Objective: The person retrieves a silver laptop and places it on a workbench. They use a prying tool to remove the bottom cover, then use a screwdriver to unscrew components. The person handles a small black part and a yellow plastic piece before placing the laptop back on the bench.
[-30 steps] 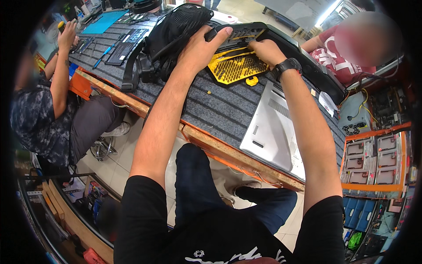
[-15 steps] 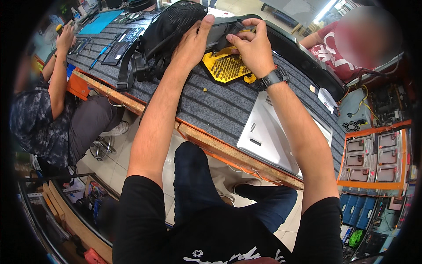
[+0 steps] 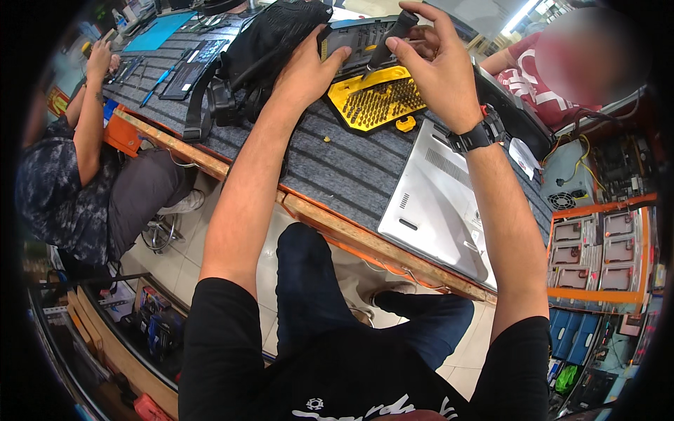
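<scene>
A dark screwdriver handle [image 3: 393, 41] is pinched between the thumb and fingers of my right hand [image 3: 446, 70], tilted over the bit case. Below it lies a yellow tray [image 3: 351, 121] filled with rows of small dark screwdriver bits. The case's grey and yellow lid [image 3: 351, 41] stands raised behind the tray. My left hand [image 3: 309, 74] is closed around the lid's left edge, thumb on the near side and some fingertips hidden. A silver laptop bottom cover [image 3: 435, 210] lies on the mat under my right forearm.
A black backpack [image 3: 263, 52] sits left of my left hand. Farther left lie a laptop battery [image 3: 193, 67], a blue pen-like tool [image 3: 158, 85] and a blue mat [image 3: 160, 31]. One person sits at the left, another across the table. A dark case [image 3: 505, 105] stands at the right.
My right hand has risen and moved right, with the screwdriver now plainly in view. More of the bit tray and the lid's inner side shows. My left thumb has lowered toward the lid.
</scene>
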{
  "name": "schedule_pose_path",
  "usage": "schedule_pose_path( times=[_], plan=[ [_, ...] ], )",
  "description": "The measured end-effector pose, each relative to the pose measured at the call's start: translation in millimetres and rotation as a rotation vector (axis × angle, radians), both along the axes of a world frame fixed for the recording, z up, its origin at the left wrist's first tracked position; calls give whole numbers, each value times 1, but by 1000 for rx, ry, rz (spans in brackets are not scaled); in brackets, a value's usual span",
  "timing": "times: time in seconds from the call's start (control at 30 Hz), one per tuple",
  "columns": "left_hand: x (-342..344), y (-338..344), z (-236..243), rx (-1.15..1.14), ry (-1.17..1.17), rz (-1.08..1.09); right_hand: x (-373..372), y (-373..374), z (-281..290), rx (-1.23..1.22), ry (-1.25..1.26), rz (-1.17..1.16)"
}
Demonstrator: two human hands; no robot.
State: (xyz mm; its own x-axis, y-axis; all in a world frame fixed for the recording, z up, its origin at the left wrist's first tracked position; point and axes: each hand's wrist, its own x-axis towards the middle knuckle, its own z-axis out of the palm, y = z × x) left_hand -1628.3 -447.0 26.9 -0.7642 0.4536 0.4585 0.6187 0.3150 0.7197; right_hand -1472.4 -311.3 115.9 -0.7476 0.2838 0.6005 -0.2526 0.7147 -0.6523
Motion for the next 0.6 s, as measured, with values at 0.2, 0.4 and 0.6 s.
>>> schedule_pose_path(
  times=[0.2, 0.4, 0.6],
  plan=[
    [-1, 1, -3, 19, 7, 3, 10, 2, 0, -55, -66, -17],
    [1, 0, 1, 2, 2, -9, 24, 21, -12, -137, -85, 147],
    [0, 0, -2, 15, 15, -11, 32, 22, -19, -159, -55, 200]
  ],
)
